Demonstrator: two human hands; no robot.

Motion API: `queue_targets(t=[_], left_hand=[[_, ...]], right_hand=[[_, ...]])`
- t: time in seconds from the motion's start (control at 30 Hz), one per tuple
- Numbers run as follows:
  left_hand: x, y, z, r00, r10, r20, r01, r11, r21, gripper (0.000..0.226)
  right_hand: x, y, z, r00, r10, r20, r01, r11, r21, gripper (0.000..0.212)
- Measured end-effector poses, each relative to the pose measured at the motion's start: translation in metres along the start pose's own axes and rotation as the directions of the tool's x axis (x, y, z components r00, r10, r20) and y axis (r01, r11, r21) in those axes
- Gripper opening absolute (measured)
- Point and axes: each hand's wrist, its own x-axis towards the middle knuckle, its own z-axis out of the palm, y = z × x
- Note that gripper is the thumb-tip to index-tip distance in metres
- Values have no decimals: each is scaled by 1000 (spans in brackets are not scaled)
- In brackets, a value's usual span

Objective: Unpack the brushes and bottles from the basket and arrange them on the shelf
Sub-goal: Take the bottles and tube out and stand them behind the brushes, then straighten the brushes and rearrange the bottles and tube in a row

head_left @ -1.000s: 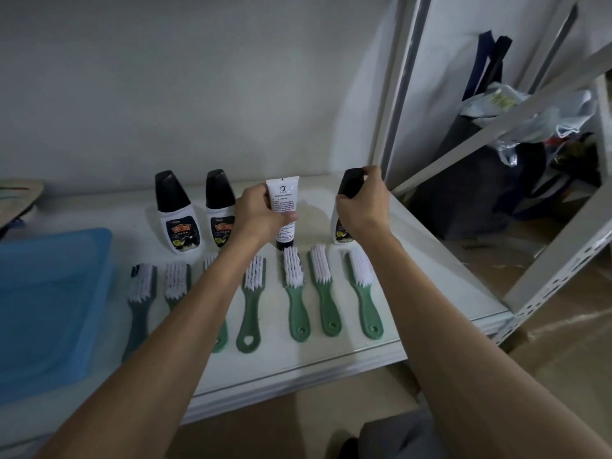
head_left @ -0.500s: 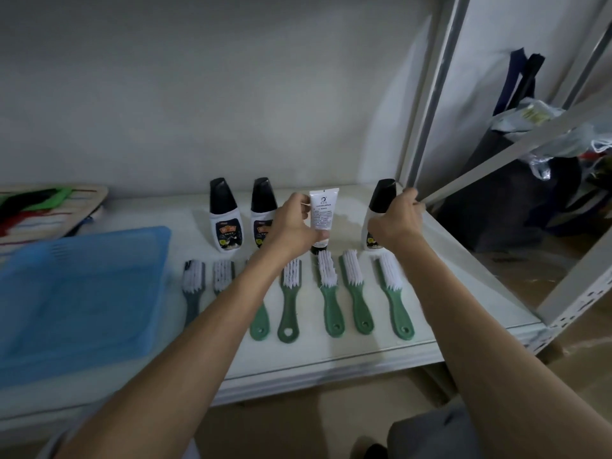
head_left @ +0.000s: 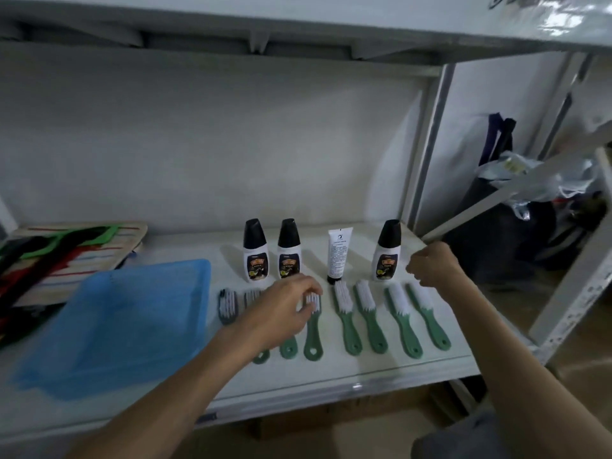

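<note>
On the white shelf (head_left: 331, 376) three black-capped white bottles stand upright in a back row: one bottle (head_left: 255, 256), a second bottle (head_left: 288, 256) and a third bottle (head_left: 387, 253). A white tube (head_left: 338, 256) stands on its black cap between the second and third. Several green-handled brushes (head_left: 371, 316) lie side by side in front. My left hand (head_left: 284, 309) hovers over the middle brushes with loosely curved fingers, its fingertips by one brush head (head_left: 313, 301), hiding parts of two brushes. My right hand (head_left: 433, 270) hangs loosely curled just right of the third bottle and holds nothing.
A blue basket (head_left: 126, 326) sits on the shelf's left half, with a wooden board (head_left: 82, 256) carrying coloured items behind it. A white upright post (head_left: 427, 154) bounds the shelf on the right, and dark bags (head_left: 516, 220) stand beyond it. Another shelf (head_left: 298, 24) runs overhead.
My left hand let go of the tube and dropped back over the brushes. My right hand released the third bottle and drew away to the right. The view tilted up.
</note>
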Motion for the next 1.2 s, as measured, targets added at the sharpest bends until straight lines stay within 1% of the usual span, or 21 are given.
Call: queue_targets(t=[0.03, 0.07, 0.17, 0.23, 0.33, 0.4, 0.47, 0.53, 0.6, 0.63, 0.67, 0.77, 0.87, 0.97, 1.2], left_hand=[[-3, 7, 5, 999, 10, 52, -12, 999, 32, 31], [-4, 14, 10, 995, 16, 98, -22, 998, 57, 33], [0, 31, 26, 973, 23, 228, -55, 989, 136, 44], [6, 43, 35, 956, 26, 292, -82, 980, 181, 49], [14, 63, 46, 932, 96, 350, -179, 961, 210, 47], [17, 71, 57, 925, 134, 354, -220, 951, 217, 45], [20, 76, 71, 914, 170, 368, -277, 925, 259, 46], [25, 81, 89, 906, 209, 368, -338, 881, 331, 54], [32, 88, 106, 907, 244, 344, -382, 822, 422, 63], [36, 91, 115, 910, 253, 330, -386, 809, 444, 65], [40, 93, 123, 916, 244, 319, -372, 815, 444, 65], [53, 94, 142, 933, 175, 314, -293, 876, 382, 59], [61, 96, 153, 943, 157, 292, -252, 913, 322, 55], [66, 99, 161, 948, 146, 284, -234, 922, 307, 55], [80, 106, 177, 959, 141, 246, -216, 926, 311, 58]], right_hand=[[1, 5, -1, 999, 31, 40, -30, 999, -34, 9], [1, 10, -2, 996, 52, 75, -46, 996, -73, 9], [1, 23, -3, 986, 89, 142, -58, 976, -208, 14], [1, 29, -9, 985, 106, 134, -73, 970, -233, 15], [-3, 42, -21, 987, 119, 111, -81, 952, -297, 14], [-6, 55, -25, 985, 125, 122, -70, 923, -379, 20], [-10, 65, -23, 975, 152, 161, -67, 896, -440, 20], [-12, 70, -18, 961, 184, 207, -69, 884, -463, 23], [-10, 73, -12, 958, 179, 225, -52, 878, -476, 21], [-9, 73, -10, 958, 172, 229, -41, 874, -485, 20], [-8, 73, -9, 959, 166, 228, -34, 872, -489, 22], [-4, 73, -6, 961, 145, 236, -12, 873, -488, 28], [2, 74, -5, 965, 136, 224, -12, 878, -479, 33], [9, 78, -9, 972, 132, 193, -26, 883, -470, 43], [21, 91, -22, 986, 150, 67, -103, 881, -463, 49]])
